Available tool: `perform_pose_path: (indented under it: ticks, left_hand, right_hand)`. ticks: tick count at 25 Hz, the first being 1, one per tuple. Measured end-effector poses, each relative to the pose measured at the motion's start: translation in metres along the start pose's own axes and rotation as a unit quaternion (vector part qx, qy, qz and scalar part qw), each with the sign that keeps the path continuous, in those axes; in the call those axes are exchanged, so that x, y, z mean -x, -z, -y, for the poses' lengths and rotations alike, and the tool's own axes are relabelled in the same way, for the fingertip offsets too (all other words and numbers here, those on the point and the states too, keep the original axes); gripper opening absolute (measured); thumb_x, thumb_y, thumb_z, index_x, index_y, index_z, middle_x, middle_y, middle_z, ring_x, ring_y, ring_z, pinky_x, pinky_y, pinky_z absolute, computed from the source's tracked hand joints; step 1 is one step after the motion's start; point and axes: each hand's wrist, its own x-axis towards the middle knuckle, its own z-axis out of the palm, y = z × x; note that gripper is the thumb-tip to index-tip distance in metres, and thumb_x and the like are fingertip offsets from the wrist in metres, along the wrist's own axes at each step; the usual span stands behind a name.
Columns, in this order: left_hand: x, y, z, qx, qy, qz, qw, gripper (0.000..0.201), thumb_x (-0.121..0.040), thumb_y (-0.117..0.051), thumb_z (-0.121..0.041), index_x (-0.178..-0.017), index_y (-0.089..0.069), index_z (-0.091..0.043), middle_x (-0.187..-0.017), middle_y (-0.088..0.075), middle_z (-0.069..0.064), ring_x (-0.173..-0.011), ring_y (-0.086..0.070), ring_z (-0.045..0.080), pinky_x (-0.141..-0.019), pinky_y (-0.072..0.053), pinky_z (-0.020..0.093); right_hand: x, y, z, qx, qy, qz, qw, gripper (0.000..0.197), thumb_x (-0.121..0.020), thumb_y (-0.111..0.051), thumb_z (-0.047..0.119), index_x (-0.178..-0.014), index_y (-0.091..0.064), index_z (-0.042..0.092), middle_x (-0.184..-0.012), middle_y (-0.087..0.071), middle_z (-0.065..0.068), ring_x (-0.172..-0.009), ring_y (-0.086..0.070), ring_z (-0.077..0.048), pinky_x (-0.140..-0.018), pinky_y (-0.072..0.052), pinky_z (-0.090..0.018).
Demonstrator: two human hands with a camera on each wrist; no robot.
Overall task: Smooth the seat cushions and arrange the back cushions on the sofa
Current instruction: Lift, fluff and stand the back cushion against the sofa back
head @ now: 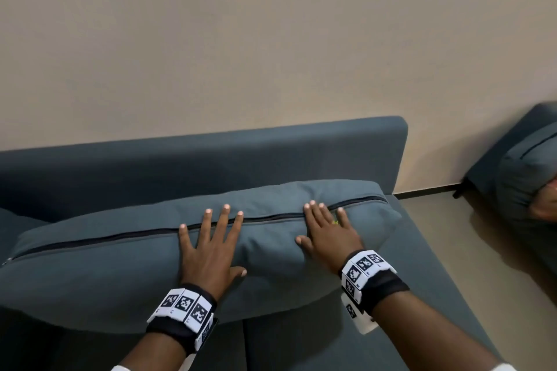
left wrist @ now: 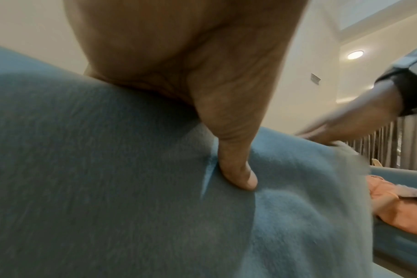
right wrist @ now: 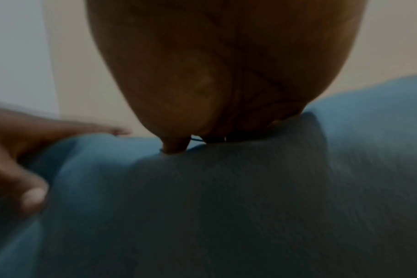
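Observation:
A blue-grey back cushion (head: 105, 274) with a dark zip along its top edge leans on the sofa (head: 211, 159), in front of the backrest. My left hand (head: 211, 244) lies flat on its middle, fingers spread across the zip, thumb out to the right. My right hand (head: 328, 229) lies flat on the cushion's right part, fingers straight over the zip. In the left wrist view the thumb (left wrist: 236, 169) dents the cushion cloth (left wrist: 107, 188). The right wrist view shows my palm (right wrist: 226, 75) down on the cushion (right wrist: 226, 206). The seat cushions (head: 301, 340) lie below.
A beige wall (head: 271, 39) stands behind the sofa. A second blue-grey sofa with its cushion (head: 527, 172) is at the far right, with floor (head: 452, 220) between. An orange cloth (left wrist: 398, 206) lies on that other seat in the left wrist view.

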Motion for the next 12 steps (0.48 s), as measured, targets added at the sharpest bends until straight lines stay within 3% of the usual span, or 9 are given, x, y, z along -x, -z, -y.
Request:
perform_pose_path:
  ticks: [1, 3, 4, 7, 8, 10, 11, 12]
  left_hand:
    - [-0.003, 0.002, -0.003, -0.009, -0.002, -0.003, 1.0, 0.129, -0.062, -0.073, -0.074, -0.16, -0.002, -0.028, -0.168, 0.004, 0.0, -0.155, -0.008, 0.028, -0.11, -0.01, 0.075]
    - [-0.009, 0.01, -0.015, -0.012, 0.005, 0.001, 1.0, 0.127, -0.068, -0.067, -0.076, -0.159, 0.006, -0.026, -0.167, 0.012, 0.002, -0.155, 0.001, 0.027, -0.111, -0.003, 0.073]
    - [-0.012, 0.013, -0.021, -0.011, 0.005, 0.004, 1.0, 0.125, -0.071, -0.063, -0.077, -0.157, 0.012, -0.027, -0.167, 0.017, 0.003, -0.155, 0.006, 0.027, -0.111, 0.0, 0.072]
    - [-0.013, 0.015, -0.032, -0.002, -0.003, 0.015, 1.0, 0.119, -0.076, -0.059, -0.076, -0.155, 0.019, -0.033, -0.166, 0.022, 0.002, -0.154, 0.011, 0.029, -0.112, 0.002, 0.072]
    - [-0.013, 0.012, -0.034, 0.006, -0.003, 0.012, 1.0, 0.119, -0.075, -0.061, -0.076, -0.157, 0.014, -0.035, -0.167, 0.018, 0.001, -0.154, 0.007, 0.03, -0.112, 0.0, 0.072]
    - [-0.012, 0.007, -0.034, 0.008, 0.008, -0.009, 1.0, 0.12, -0.068, -0.068, -0.076, -0.159, -0.002, -0.034, -0.168, 0.004, 0.002, -0.154, -0.005, 0.031, -0.11, -0.005, 0.074]
    - [-0.013, 0.005, -0.033, 0.005, 0.009, -0.007, 1.0, 0.12, -0.066, -0.069, -0.076, -0.159, -0.005, -0.034, -0.168, 0.001, 0.002, -0.154, -0.008, 0.032, -0.109, -0.006, 0.075]
    - [-0.015, 0.005, -0.033, -0.002, 0.004, -0.003, 1.0, 0.12, -0.068, -0.068, -0.076, -0.159, -0.003, -0.033, -0.168, 0.003, 0.002, -0.154, -0.007, 0.032, -0.109, -0.006, 0.075]
  right_hand:
    - [-0.005, 0.009, -0.006, -0.036, -0.021, -0.03, 0.999, 0.096, -0.084, 0.018, 0.074, -0.16, 0.006, 0.017, -0.169, 0.008, -0.003, -0.155, 0.008, -0.02, -0.123, 0.002, -0.05]
    - [-0.008, 0.031, -0.021, -0.081, -0.053, -0.155, 0.983, 0.078, -0.099, -0.016, 0.06, -0.161, -0.001, 0.014, -0.167, 0.01, -0.003, -0.155, 0.008, -0.023, -0.125, 0.0, -0.045]
    - [-0.007, 0.036, -0.031, -0.083, -0.062, -0.173, 0.98, 0.076, -0.101, -0.025, 0.054, -0.161, -0.002, 0.013, -0.166, 0.013, -0.002, -0.155, 0.009, -0.023, -0.126, 0.0, -0.046]
    - [0.002, 0.014, -0.057, -0.025, -0.049, 0.001, 0.998, 0.08, -0.098, -0.019, 0.061, -0.16, 0.002, 0.014, -0.162, 0.021, 0.0, -0.155, 0.008, -0.023, -0.123, -0.009, -0.056]
    - [0.004, 0.014, -0.066, -0.039, -0.06, -0.007, 0.997, 0.081, -0.097, -0.015, 0.063, -0.16, 0.0, 0.014, -0.165, 0.016, -0.001, -0.155, 0.005, -0.023, -0.123, -0.01, -0.056]
    - [0.006, 0.031, -0.078, -0.128, -0.094, -0.17, 0.973, 0.077, -0.1, -0.021, 0.057, -0.16, -0.005, 0.012, -0.167, 0.008, -0.003, -0.155, 0.005, -0.024, -0.126, -0.006, -0.048]
    - [0.007, 0.034, -0.087, -0.138, -0.114, -0.201, 0.963, 0.076, -0.101, -0.024, 0.054, -0.16, -0.005, 0.012, -0.166, 0.011, -0.002, -0.155, 0.006, -0.024, -0.125, -0.005, -0.044]
    - [0.009, 0.035, -0.093, -0.126, -0.103, -0.175, 0.971, 0.079, -0.1, -0.017, 0.06, -0.161, -0.002, 0.012, -0.165, 0.015, -0.001, -0.155, 0.007, -0.024, -0.125, -0.003, -0.044]
